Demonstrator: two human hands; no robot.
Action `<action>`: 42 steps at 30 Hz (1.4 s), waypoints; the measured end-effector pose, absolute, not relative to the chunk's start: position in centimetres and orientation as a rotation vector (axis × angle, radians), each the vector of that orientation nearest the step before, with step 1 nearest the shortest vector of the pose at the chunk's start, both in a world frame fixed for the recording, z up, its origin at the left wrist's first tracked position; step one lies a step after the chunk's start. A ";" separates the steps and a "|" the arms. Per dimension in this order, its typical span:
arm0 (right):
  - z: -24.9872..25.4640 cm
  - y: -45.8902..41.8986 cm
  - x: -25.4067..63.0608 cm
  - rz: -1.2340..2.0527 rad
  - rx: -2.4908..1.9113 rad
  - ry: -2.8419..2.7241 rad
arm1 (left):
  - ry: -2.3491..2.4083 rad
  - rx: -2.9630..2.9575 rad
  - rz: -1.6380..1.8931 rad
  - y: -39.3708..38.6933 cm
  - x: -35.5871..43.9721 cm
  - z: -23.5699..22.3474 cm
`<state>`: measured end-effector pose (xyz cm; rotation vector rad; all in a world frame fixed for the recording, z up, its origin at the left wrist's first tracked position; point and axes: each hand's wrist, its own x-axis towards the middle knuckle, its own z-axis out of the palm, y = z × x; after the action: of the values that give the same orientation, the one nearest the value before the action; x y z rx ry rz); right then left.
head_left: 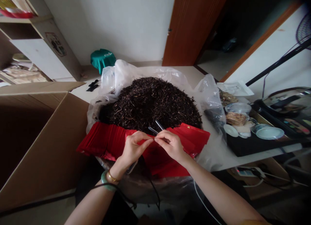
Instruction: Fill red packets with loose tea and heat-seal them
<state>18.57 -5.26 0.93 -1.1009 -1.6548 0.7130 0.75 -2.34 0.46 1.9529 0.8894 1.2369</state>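
Along the left of the frame, a large carton (52, 137) is seen with its mouth open and its brown side slanted toward the middle. At centre, a clear liner (209, 92) is spread, and a broad, dark heap of dried leaves (153, 98) is held within it. At the right of the frame, a worktop (239, 160) is occupied by bowls (269, 133) and other small wares. Below the heap, red packets (97, 139) are laid: a tight row at left of centre, a fanned group at right of centre, and a further spread of red hung toward the bottom.

Over these packets, two hands are brought together at the centre of the frame. By the left hand (136, 146), entered from the lower left, and the right hand (172, 145), entered from the lower right, a thin red edge (153, 137) is pinched. Each grip is closed, thumb against fingers, and the edge is met by both about equally, its short visible line run from side to side between the fingertips. How many layers are caught cannot be told.

Smallest of all, metal tweezers (159, 124) are carried at the right hand, the nearer one; their long axis is slanted toward the upper left, with the prongs parted and pointed at the leaves.
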 end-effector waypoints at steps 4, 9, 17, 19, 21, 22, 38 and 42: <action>0.9 -5.2 18.5 0.702 -1.102 -1.645 | 0.953 1.838 1.129 -2.5 1.0 0.4; 0.8 -5.2 18.5 0.691 -1.093 -1.636 | 0.984 1.765 1.003 -2.6 1.2 0.1; 0.7 -5.3 18.6 0.723 -1.094 -1.616 | 0.968 1.771 0.900 -2.5 1.4 -0.4; 0.7 -5.4 18.6 0.731 -1.070 -1.623 | 0.969 1.775 0.899 -2.6 1.6 -0.5; 0.8 -5.5 18.6 0.740 -1.051 -1.632 | 0.951 1.788 0.897 -2.7 1.7 -0.5; 0.9 -5.5 18.6 0.741 -1.046 -1.635 | 0.949 1.793 0.894 -2.8 1.8 -0.5; -1.4 -3.3 23.8 0.066 -1.768 -2.159 | 0.988 1.248 0.944 -2.1 1.1 0.0; -0.8 -3.5 23.6 0.061 -1.965 -2.330 | 1.001 1.129 0.941 -2.0 1.0 0.6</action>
<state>23.57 -3.49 -0.78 -1.9647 -2.3299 0.0609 0.96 -2.01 0.55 1.1292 1.0006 0.9411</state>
